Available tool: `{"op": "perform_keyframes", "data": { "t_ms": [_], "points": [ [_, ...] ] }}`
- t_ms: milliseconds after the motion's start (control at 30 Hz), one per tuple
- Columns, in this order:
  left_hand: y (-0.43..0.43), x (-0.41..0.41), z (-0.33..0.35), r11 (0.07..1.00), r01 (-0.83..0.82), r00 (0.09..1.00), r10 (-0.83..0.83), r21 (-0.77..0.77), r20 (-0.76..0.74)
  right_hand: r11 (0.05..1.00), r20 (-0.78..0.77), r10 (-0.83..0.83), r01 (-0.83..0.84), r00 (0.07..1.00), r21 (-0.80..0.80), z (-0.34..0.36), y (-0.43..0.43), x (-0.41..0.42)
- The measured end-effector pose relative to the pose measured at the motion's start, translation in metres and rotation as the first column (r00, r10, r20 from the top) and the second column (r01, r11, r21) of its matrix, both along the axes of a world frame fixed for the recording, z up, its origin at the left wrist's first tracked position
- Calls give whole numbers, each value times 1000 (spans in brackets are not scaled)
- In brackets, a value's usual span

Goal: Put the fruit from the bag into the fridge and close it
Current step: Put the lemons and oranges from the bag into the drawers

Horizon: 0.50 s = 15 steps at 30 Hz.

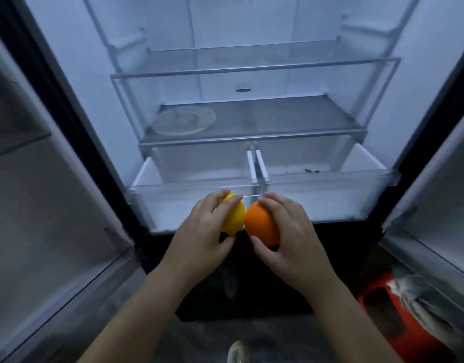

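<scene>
The fridge (251, 30) stands wide open in front of me, both doors swung out. My left hand (199, 239) grips a yellow lemon (234, 218). My right hand (291, 231) grips an orange (261, 225). The two fruits touch each other, held just in front of the pulled-out left crisper drawer (173, 200) and near the divider to the right crisper drawer (330, 195). Both drawers look bare inside. The bag (422, 297) lies at the lower right on a red stool.
A round plate (185, 120) lies on the lower glass shelf (278, 119); the upper shelf (251, 66) holds nothing. The left door (42, 205) and right door (440, 205) flank me. A red stool (398, 326) stands on the floor at right. My foot (237, 351) shows below.
</scene>
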<state>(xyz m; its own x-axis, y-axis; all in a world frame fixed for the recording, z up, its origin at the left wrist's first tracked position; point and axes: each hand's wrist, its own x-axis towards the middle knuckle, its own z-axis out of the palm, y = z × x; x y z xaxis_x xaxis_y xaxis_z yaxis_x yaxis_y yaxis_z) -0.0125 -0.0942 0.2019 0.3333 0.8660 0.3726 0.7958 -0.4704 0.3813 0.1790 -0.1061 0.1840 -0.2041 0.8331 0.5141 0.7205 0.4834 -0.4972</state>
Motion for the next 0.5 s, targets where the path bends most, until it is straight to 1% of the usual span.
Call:
{"op": "perform_keyframes", "data": {
  "t_ms": [100,200,367,500],
  "points": [
    [48,15,-4,998,56,998,-56,2,2,999,33,-53,53,998,5,-1,38,15],
    [100,15,-4,995,97,995,-97,-7,27,998,67,-62,64,996,-17,4,85,23],
    [176,-1,-6,999,46,998,-46,-22,41,996,105,-75,79,992,-40,12,164,39],
    [215,-3,-16,996,53,999,-53,-77,-10,990,155,-87,103,984,-93,5,206,58]
  ]
}}
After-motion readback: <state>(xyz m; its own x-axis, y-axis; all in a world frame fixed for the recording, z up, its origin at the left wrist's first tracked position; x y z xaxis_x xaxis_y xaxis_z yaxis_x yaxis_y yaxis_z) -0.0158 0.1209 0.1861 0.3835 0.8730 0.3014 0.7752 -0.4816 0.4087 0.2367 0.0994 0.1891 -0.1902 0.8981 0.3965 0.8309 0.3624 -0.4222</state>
